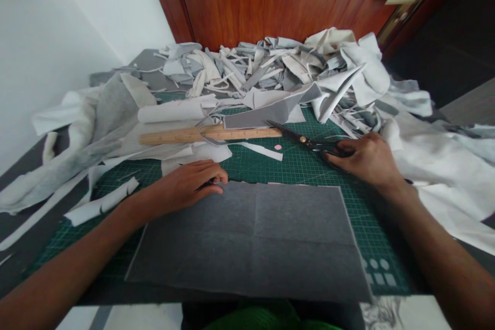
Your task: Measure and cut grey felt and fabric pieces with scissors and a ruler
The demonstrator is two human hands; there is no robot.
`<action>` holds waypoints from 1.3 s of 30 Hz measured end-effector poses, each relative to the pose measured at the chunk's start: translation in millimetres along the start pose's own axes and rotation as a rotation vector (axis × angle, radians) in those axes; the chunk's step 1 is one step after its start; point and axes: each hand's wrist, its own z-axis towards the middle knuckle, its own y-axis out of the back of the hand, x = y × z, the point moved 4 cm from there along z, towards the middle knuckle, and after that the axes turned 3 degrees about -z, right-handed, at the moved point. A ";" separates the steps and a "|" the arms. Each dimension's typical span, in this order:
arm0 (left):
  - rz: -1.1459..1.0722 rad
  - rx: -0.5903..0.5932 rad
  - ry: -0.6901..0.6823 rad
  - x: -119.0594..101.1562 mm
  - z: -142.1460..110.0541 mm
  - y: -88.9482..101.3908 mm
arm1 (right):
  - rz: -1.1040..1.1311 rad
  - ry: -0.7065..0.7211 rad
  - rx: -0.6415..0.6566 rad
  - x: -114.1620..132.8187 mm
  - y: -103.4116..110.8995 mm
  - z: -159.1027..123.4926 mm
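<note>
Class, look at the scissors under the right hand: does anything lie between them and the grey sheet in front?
Nothing visible does. The black scissors lie under the right hand, and only the green cutting mat shows between them and the top edge of the grey felt sheet.

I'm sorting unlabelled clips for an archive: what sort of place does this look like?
Probably a fabric-cutting workspace in a small workshop or home room. The green self-healing cutting mat, the black tailor's shears, and the heap of grey and white fabric offcuts all point to cutting work.
</note>
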 end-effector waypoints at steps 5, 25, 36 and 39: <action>0.115 -0.145 0.020 8.3 4.5 3.4 | 0.006 -0.034 0.032 -11.9 4.9 1.0; 0.472 -0.149 -0.027 -78.6 4.6 -23.7 | -0.039 -0.054 -0.002 -37.6 2.2 4.6; 0.318 0.167 -0.127 -135.7 8.7 -107.8 | 0.009 -0.134 -0.137 -41.6 11.6 5.8; 0.289 0.152 -0.079 -141.1 16.5 -114.2 | 0.002 -0.137 -0.159 -38.9 15.1 5.3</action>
